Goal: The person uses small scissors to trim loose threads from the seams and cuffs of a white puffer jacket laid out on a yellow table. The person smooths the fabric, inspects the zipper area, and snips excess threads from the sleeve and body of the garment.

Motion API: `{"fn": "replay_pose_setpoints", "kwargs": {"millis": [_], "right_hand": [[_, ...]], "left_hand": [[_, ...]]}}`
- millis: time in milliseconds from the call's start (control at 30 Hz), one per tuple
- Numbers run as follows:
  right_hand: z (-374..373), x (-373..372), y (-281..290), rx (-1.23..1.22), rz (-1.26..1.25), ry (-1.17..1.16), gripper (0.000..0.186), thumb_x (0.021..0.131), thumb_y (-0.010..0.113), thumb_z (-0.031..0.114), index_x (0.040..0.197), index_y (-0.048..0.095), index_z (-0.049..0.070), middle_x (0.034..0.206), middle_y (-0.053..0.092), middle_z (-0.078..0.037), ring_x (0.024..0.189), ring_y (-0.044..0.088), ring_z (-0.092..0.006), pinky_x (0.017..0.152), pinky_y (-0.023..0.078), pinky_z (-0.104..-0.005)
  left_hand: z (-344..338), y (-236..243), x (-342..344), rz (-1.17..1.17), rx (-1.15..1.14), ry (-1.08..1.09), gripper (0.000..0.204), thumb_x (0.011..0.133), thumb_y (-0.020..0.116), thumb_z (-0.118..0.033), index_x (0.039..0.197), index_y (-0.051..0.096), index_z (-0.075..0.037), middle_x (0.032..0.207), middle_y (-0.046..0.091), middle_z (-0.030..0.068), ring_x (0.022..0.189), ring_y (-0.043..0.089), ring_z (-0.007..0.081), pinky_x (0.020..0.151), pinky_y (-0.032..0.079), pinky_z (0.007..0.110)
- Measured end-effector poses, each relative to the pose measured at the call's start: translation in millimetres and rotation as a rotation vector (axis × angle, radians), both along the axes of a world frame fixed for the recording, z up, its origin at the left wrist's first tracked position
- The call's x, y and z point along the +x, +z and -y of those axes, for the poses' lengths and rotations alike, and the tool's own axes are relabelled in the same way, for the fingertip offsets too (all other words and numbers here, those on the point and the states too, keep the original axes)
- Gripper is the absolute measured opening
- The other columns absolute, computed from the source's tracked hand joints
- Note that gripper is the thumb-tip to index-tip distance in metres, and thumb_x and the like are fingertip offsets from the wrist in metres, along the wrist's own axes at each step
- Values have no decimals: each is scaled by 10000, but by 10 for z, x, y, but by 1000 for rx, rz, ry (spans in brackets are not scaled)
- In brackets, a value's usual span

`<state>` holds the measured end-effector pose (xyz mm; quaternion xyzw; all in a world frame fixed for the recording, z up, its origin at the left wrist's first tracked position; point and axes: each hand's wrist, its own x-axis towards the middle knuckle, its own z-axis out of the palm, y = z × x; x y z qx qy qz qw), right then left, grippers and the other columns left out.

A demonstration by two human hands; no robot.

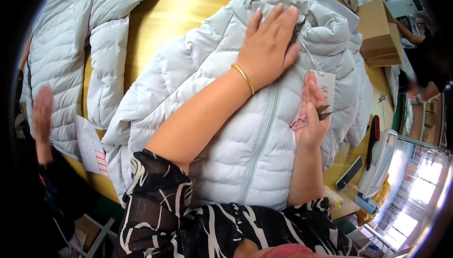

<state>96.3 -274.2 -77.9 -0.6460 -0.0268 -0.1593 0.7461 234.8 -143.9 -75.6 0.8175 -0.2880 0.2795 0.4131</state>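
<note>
A pale grey quilted puffer jacket (217, 140) lies front up, its zipper running down the middle. My left hand (269, 45) lies on the upper chest near the collar, fingers stretched flat, thumb apart, a gold bangle at the wrist. At the right of the zipper, my right hand (311, 116) holds pink-handled scissors (298, 123), dark blades poking out past the fingers. A white hang tag (325, 83) on a string from near the collar lies behind those fingers.
Another grey jacket (61, 69) and a printed sheet (89, 149) lie left, near a co-worker's hand (43, 116). On the right are a cardboard box (377, 31), another person's arm (408, 33), a white tray (381, 159), a phone (348, 173) and a thread spool (333, 196).
</note>
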Motion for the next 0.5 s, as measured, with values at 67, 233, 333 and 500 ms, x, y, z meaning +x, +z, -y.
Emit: {"fn": "replay_pose_setpoints", "kwargs": {"millis": [67,233,333,500], "right_hand": [[-4,6,-1,1,0,-2,385,846,341,-21,1217,410,-96,1370,294,-246,1311,240,-320,1092,145,-418],[-5,-18,-2,5,-10,-19,377,855,347,-20,1218,415,-97,1363,313,-239,1305,262,-300,1085,172,-405],[-9,-32,-18,-6,4,16,394,841,337,-14,1222,405,-88,1382,268,-251,1328,181,-357,1097,83,-426],[-14,-49,246,-126,99,0,337,860,360,-20,1172,477,-70,1205,487,-198,913,532,-182,815,402,-273]], "left_hand": [[-38,3,218,37,-47,28,311,839,488,-203,1127,539,-98,1142,557,74,1145,457,238,971,281,440],[-218,368,508,-249,210,-40,273,796,552,-299,910,632,-65,855,636,78,788,589,253,737,415,388],[-358,504,462,-393,266,-125,342,764,599,-348,910,634,-40,799,629,90,717,580,225,651,431,333],[-430,651,212,-554,100,-294,343,755,642,-303,905,627,5,693,568,49,604,497,128,560,408,269]]}}
